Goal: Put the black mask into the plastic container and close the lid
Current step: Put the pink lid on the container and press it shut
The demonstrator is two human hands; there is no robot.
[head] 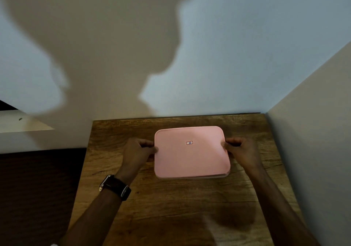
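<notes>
We cannot see black mask; pink lid (191,151) covers plastic container (227,174) on wooden table (171,207). Small red-framed label (189,142) unreadable. Our left hand (137,150) and right hand (241,150) pinch lid's side edges, fingers curled.

Pink lid (191,151) hides container body and contents; mask not visible. Sticker (189,142) print too small to read. Fingertips of left hand (137,150) and right hand (242,151) curled under, hidden. Forearms cut by bottom edge.
</notes>
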